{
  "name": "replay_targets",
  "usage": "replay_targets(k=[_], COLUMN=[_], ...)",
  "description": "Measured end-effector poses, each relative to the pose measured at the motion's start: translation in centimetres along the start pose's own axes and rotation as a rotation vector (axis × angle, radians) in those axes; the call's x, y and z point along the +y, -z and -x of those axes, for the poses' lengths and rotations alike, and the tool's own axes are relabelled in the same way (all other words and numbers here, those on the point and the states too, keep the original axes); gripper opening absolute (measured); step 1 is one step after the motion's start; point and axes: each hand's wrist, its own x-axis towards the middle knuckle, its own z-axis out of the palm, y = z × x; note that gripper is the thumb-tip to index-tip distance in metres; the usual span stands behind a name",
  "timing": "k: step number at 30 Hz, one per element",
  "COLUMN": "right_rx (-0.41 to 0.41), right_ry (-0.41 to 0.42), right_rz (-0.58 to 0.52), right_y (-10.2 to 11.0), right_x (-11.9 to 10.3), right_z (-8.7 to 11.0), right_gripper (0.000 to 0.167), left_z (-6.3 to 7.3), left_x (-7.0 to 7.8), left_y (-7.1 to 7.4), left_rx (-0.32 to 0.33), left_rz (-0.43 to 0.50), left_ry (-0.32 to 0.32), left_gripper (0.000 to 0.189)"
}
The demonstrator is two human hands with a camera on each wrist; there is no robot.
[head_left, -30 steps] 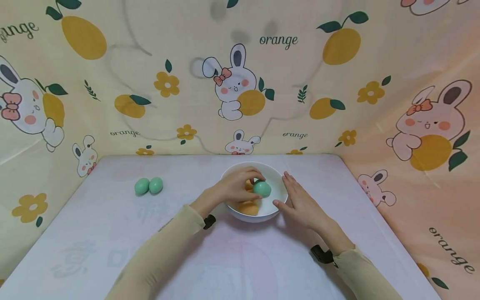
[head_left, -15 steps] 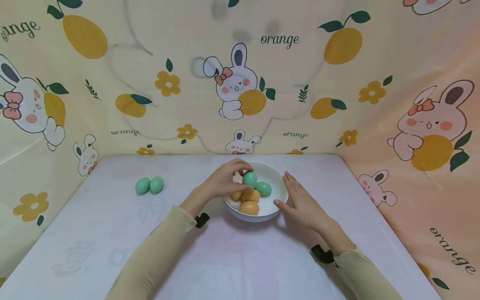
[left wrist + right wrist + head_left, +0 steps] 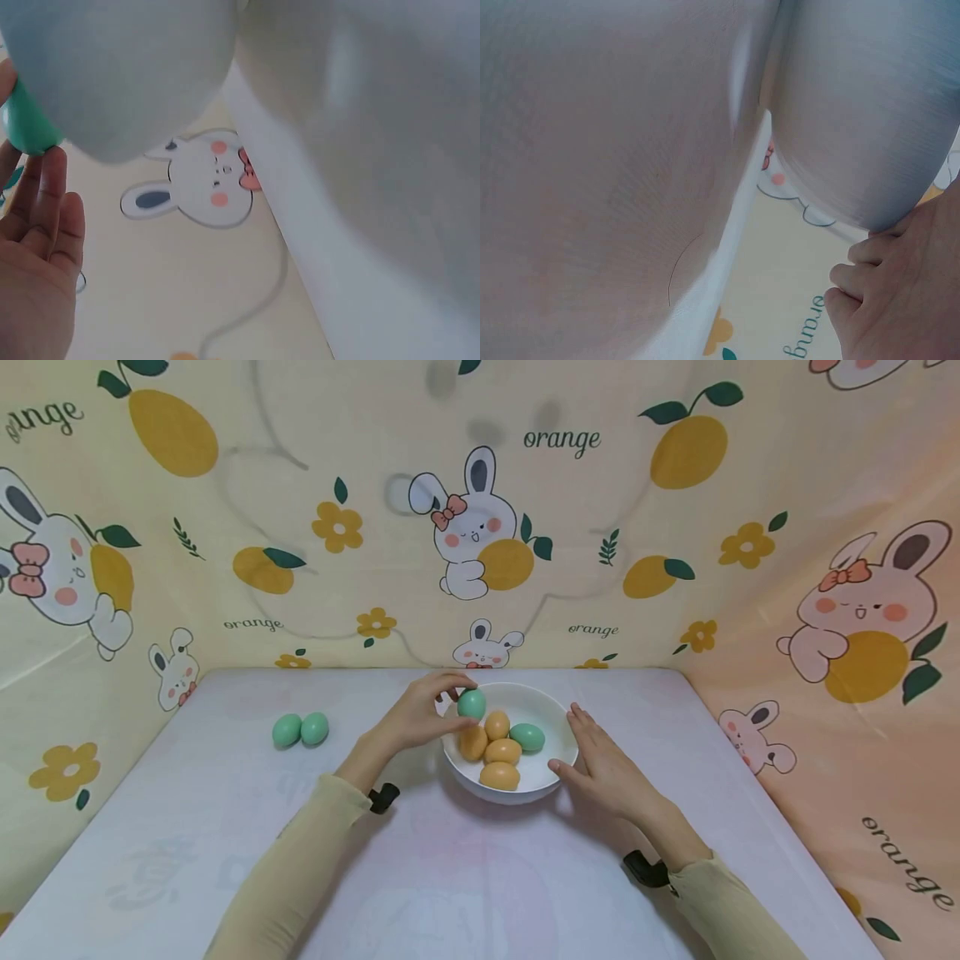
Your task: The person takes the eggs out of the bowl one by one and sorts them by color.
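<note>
My left hand [image 3: 417, 712] pinches a green egg [image 3: 472, 704] between thumb and fingers, over the left rim of a white bowl [image 3: 551, 764]. The same green egg [image 3: 30, 124] shows in the left wrist view, beside the bowl's outer wall [image 3: 142, 75]. Inside the bowl lie another green egg [image 3: 527, 737] and several orange eggs [image 3: 503, 751]. Against the bowl's right side rests my right hand [image 3: 611, 768], its fingers straight. The right wrist view has the right hand [image 3: 900, 285] at the bowl's outer wall [image 3: 862, 112].
Two green eggs [image 3: 287, 731] lie side by side on the white-covered table [image 3: 360, 877], left of the bowl. A patterned cloth [image 3: 337, 443] with rabbits and oranges stands behind the table and along its sides.
My left hand has moved left and up from the bowl's middle, lifting a green egg toward the left rim and uncovering the orange eggs. The right hand stays at the bowl's side.
</note>
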Motion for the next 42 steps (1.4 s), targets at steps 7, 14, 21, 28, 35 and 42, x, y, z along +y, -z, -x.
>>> replay_targets(k=[7, 14, 21, 28, 35, 42], right_rx=[-0.002, -0.003, 0.001, -0.001, -0.003, -0.005], right_ry=[-0.004, -0.014, -0.008, -0.006, -0.009, -0.015], right_rz=[-0.001, -0.005, -0.008, -0.004, -0.003, -0.007], right_y=[-0.1, -0.1, 0.1, 0.0, -0.1, 0.0], right_x=[0.0, -0.1, -0.2, -0.1, -0.1, -0.2], right_z=[0.0, -0.1, 0.0, -0.1, -0.1, 0.0], right_gripper=[0.097, 0.094, 0.096, 0.098, 0.097, 0.096], left_z=[1.0, 2.1, 3.8, 5.5, 7.0, 8.1], left_x=[-0.9, -1.9, -2.8, -3.6, -4.6, -5.8], left_y=[1.8, 3.5, 5.1, 6.9, 8.6, 9.8], left_rx=[0.053, 0.082, 0.079, 0.032, -0.03, -0.1], left_rz=[-0.044, -0.066, -0.108, -0.17, -0.252, -0.299], left_ry=[0.032, 0.063, 0.107, 0.146, 0.184, 0.221], left_gripper=[0.053, 0.053, 0.052, 0.053, 0.051, 0.049])
